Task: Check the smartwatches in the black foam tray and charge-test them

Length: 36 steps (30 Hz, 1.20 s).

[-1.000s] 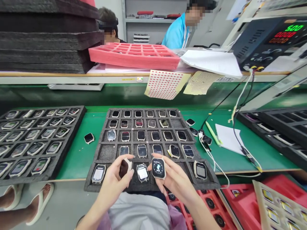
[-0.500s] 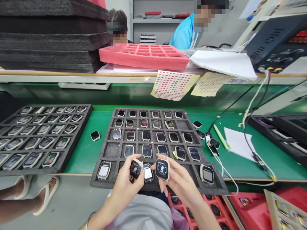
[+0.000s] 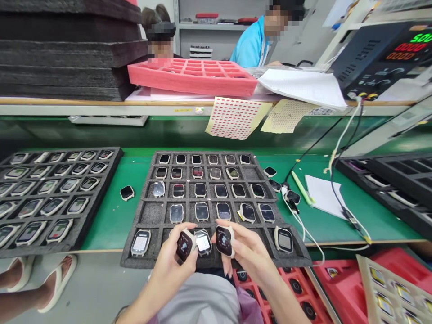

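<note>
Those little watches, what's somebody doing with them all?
A person's left hand is holding one square watch, and the right hand is holding a second watch. Both screens are lit up. They're held over the near part of a dark foam tray, where many more watches sit in little compartments. Off to the left, a loose watch lies on the green table.

The power supply display (image 3: 404, 48) reads 500 in green, 0000 in red and 0000 in orange; decimal points are unclear. Text on watch screens (image 3: 141, 243) is illegible.
</note>
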Available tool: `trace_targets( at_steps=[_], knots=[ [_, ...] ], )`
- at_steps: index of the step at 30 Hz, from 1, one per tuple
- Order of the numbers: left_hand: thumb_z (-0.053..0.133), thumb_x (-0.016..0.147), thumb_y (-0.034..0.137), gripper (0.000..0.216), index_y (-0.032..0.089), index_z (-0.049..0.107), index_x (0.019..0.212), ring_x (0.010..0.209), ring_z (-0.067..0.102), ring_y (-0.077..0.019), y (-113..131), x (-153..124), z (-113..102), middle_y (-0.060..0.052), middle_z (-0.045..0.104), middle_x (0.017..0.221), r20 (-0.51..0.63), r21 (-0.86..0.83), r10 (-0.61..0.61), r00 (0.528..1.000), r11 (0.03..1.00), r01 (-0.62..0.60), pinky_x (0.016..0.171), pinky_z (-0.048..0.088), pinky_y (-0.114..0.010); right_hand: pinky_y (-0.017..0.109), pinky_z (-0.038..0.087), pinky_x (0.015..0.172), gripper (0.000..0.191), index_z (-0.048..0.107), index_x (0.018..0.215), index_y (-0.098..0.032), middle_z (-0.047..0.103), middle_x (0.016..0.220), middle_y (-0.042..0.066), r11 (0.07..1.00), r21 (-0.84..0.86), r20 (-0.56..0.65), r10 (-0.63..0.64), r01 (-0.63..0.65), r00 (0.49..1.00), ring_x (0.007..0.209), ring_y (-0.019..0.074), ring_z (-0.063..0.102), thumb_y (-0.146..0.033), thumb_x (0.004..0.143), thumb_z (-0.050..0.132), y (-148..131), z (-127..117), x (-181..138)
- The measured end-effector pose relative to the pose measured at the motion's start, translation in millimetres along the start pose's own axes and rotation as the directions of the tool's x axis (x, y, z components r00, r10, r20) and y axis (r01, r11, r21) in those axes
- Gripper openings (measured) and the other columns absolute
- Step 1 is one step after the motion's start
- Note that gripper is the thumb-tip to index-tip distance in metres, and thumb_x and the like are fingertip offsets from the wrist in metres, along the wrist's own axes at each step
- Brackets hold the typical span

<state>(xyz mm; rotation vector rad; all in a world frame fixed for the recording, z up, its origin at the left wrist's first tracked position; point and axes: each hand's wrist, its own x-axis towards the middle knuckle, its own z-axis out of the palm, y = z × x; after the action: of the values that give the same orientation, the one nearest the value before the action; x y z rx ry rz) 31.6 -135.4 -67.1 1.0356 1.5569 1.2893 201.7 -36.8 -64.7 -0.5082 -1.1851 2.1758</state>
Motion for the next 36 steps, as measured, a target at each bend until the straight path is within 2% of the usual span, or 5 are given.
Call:
trace_targets(
  at_steps=[8,16,23,31,36],
  knots=[
    [0.054,0.078,0.012,0.037,0.023,0.051,0.113,0.092,0.057,-0.0168,6.3,-2.1,-1.6,-0.003,0.06,0.104,0.01,0.018,0.016,1.0,1.0,-0.016,0.08,0.045,-0.024,0.025,0.054,0.047,0.036,0.059,0.121,-0.02,0.065,0.079,0.006,0.998,-0.062,0.03,0.003,-0.001,1.0,0.052,0.016,0.065,-0.027,0.086,0.063,0.1,-0.9,-0.5],
    [0.055,0.079,0.017,0.035,0.021,0.051,0.113,0.093,0.056,-0.0176,4.5,-1.3,1.5,-0.005,0.058,0.107,-0.029,-0.029,0.005,1.0,1.0,-0.005,0.079,0.045,-0.024,0.025,0.054,0.046,0.036,0.06,0.118,-0.019,0.067,0.09,0.008,0.999,-0.046,-0.017,0.008,-0.009,1.0,0.051,0.0152,0.065,-0.028,0.084,0.065,-0.8,-0.7,-0.9],
    [0.057,0.078,0.024,0.036,0.019,0.05,0.113,0.067,0.052,-0.013,2.2,2.6,7.9,-0.002,0.057,0.086,-0.125,-0.138,-0.058,0.991,0.99,0.04,0.061,0.044,-0.022,0.025,0.052,0.044,0.04,0.058,0.119,-0.016,0.067,0.088,0.009,0.997,-0.071,-0.093,0.019,-0.026,0.995,0.049,0.0146,0.063,-0.032,0.083,0.065,0.3,-0.8,-1.9],
    [0.054,0.081,0.023,0.036,0.02,0.046,0.116,0.072,0.056,-0.0145,-0.9,5.2,2.9,-0.002,0.059,0.089,-0.084,-0.063,-0.055,0.995,0.997,0.05,0.061,0.044,-0.022,0.027,0.051,0.044,0.043,0.057,0.122,-0.017,0.067,0.095,0.011,0.993,-0.116,-0.11,0.01,-0.022,0.994,0.05,0.0145,0.062,-0.034,0.083,0.065,0.9,-0.7,-1.8],
    [0.056,0.079,0.02,0.035,0.021,0.049,0.113,0.073,0.057,-0.0145,0.0,1.5,0.2,-0.002,0.061,0.092,-0.123,-0.047,-0.032,0.992,0.999,0.026,0.062,0.044,-0.021,0.025,0.051,0.045,0.041,0.058,0.121,-0.017,0.067,0.094,0.011,0.991,-0.13,-0.11,0.003,-0.017,0.994,0.05,0.0132,0.062,-0.032,0.084,0.065,-2.1,2.0,-4.4]
  ],
)
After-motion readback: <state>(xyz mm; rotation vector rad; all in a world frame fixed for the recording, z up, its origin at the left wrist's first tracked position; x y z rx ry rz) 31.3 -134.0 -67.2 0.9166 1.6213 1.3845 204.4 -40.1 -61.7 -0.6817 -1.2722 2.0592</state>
